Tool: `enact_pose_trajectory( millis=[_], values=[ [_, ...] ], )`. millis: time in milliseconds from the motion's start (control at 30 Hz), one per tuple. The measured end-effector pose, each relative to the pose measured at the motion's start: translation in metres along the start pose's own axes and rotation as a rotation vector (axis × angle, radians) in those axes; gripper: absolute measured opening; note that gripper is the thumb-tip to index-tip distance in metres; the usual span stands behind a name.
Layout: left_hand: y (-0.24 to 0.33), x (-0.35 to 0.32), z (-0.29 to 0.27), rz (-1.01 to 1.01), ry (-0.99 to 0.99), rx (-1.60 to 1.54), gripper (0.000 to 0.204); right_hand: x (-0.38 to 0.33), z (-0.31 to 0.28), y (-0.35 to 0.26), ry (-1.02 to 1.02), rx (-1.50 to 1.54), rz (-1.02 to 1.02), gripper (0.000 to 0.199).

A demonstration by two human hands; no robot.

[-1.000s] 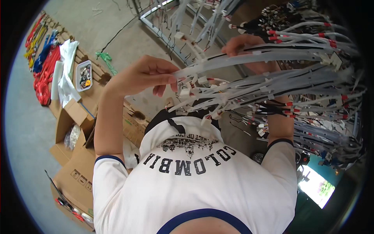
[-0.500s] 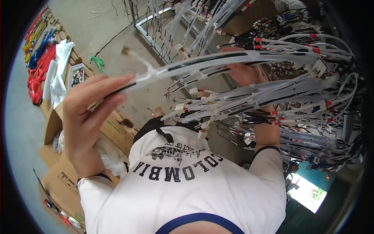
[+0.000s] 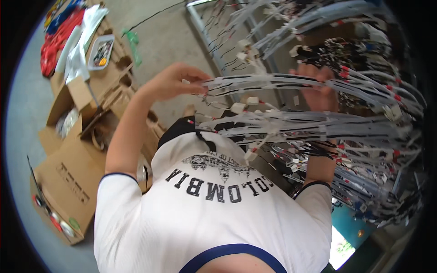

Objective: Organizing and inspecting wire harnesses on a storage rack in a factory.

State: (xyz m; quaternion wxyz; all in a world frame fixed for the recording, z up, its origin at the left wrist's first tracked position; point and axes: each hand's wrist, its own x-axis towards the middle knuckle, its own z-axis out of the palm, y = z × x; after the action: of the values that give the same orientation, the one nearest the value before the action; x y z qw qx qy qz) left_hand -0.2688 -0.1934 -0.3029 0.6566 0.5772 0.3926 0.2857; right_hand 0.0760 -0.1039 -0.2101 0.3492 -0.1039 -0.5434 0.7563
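A wire harness (image 3: 268,83) in pale translucent sleeving with black wires stretches between my two hands. At its left end, the thumb and fingers of my left hand (image 3: 180,82) are closed on the tip. Farther right, my right hand (image 3: 317,86) is closed around the same harness, its fingers partly hidden behind the sleeving. Below hangs a thick bundle of similar harnesses (image 3: 300,126), running across in front of my right forearm. White plug connectors (image 3: 238,108) dangle at its left ends.
More harnesses (image 3: 327,9) hang at the upper right by a metal frame (image 3: 205,34). On the left are cardboard boxes (image 3: 68,177), a white tray of small parts (image 3: 100,53) and red bundles (image 3: 59,48). A green strip (image 3: 132,43) lies on the floor.
My left hand has moved right, toward my right hand, and now pinches the harness at its end. My right hand has come forward around the harness. The whole view has shifted.
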Motion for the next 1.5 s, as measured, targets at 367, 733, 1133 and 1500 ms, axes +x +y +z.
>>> enact_pose_trajectory(
  millis=[367,733,1133,1500],
  values=[
    [0.001,-0.022,-0.03,-0.026,-0.244,-0.504,0.047,0.005,0.007,-0.004,-0.031,-0.021,0.104,0.018],
    [0.028,0.002,0.006,0.08,-0.149,-0.238,0.037,0.007,0.005,-0.006,-0.071,0.011,0.12,0.017],
    [0.015,0.031,0.018,-0.114,0.007,-0.439,0.037,0.005,-0.003,-0.003,-0.197,0.005,0.047,0.018],
    [0.085,0.014,0.05,0.454,0.619,-0.405,0.036,0.004,-0.007,-0.001,-0.269,0.076,0.06,0.024]
  ],
)
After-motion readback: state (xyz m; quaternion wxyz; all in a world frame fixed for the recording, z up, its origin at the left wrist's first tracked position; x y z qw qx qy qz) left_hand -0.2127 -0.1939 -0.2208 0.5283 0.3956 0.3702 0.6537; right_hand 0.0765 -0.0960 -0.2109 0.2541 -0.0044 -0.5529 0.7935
